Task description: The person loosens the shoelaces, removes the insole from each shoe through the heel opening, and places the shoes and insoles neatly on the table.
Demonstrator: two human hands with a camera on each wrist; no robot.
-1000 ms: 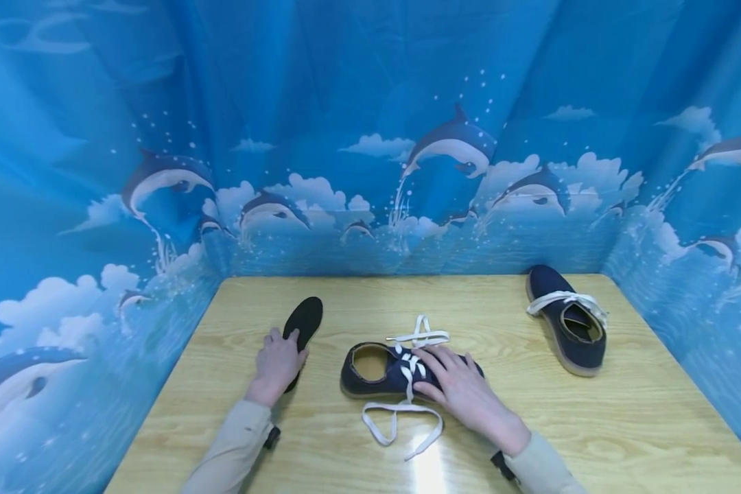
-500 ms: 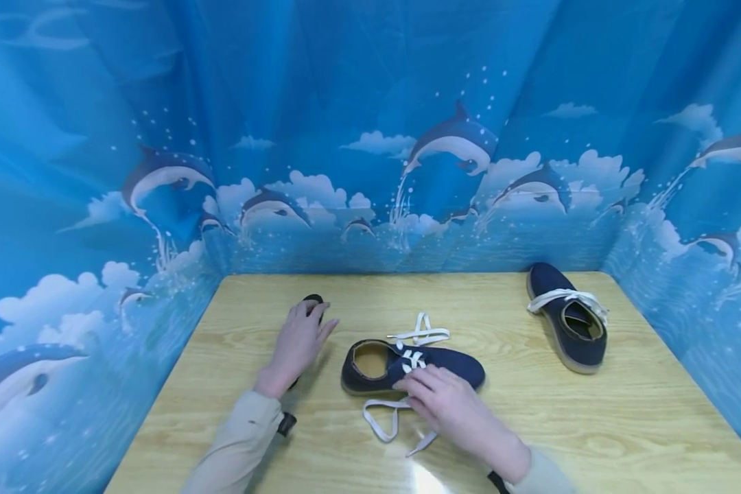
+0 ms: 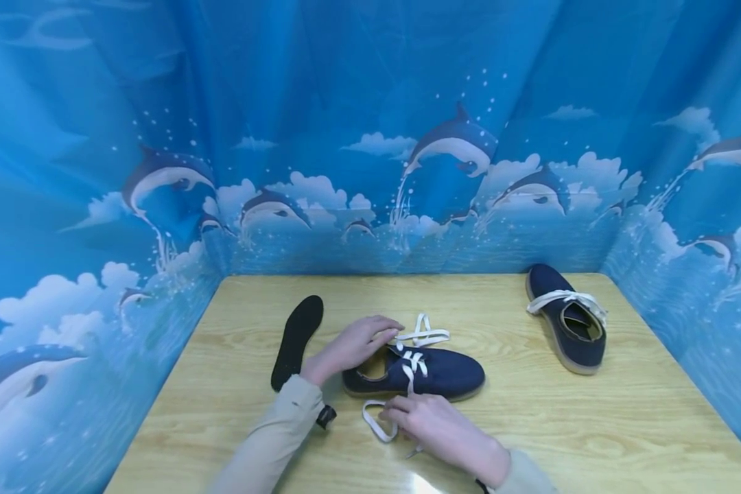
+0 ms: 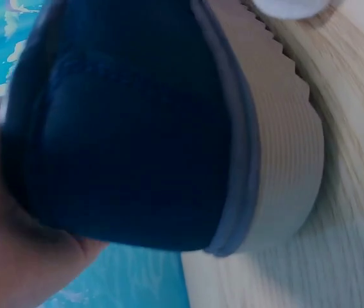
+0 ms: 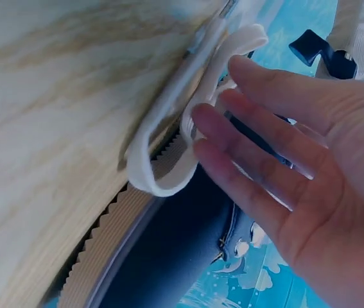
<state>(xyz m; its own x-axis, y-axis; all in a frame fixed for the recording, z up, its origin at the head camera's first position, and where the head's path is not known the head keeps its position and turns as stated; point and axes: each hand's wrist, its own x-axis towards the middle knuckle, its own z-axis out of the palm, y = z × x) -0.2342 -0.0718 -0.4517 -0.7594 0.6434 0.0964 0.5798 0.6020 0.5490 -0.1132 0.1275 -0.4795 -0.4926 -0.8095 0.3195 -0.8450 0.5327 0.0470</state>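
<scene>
A navy shoe [image 3: 453, 370] with white laces lies sideways on the table, its toe to the right. My left hand [image 3: 352, 346] reaches over the shoe's opening, fingers extended and fingertips right at the far lace [image 3: 431, 336]. Only the edge of that hand [image 4: 15, 224] shows behind the heel [image 4: 130, 154] in the left wrist view. My right hand [image 3: 438, 427] is low at the shoe's near side. Its relaxed, nearly straight fingers [image 5: 259, 154] are at the near lace's loop [image 5: 146, 170] in the right wrist view. A black insole [image 3: 298, 339] lies left of the shoe.
A second navy shoe [image 3: 583, 353], its white lace tied in a bow, stands at the back right of the wooden table [image 3: 624, 425]. A blue dolphin-print curtain [image 3: 358, 103] surrounds the table's back and sides.
My left hand has left the insole and moved right, over the shoe's opening to the far lace. My right hand has come off the shoe's upper, down and left to the near lace.
</scene>
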